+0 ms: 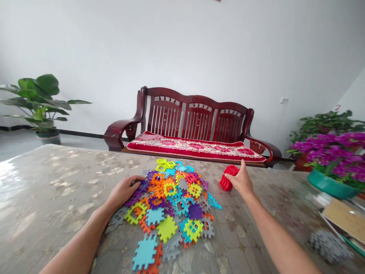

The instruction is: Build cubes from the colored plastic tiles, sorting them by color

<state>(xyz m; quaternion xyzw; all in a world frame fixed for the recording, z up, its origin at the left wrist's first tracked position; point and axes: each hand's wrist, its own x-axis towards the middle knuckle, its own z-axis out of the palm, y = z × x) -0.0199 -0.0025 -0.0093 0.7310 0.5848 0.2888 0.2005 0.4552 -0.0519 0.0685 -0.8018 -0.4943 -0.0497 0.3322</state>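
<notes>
A heap of flat, toothed plastic tiles in orange, blue, green, purple and grey lies spread on the marbled table. My left hand rests on the heap's left edge, fingers curled over purple tiles. My right hand is closed round a small stack of red tiles standing on the table just right of the heap.
A grey clump of tiles lies at the near right. A teal pot of purple flowers and a board stand at the right edge. A red wooden bench and a leafy plant lie beyond the table.
</notes>
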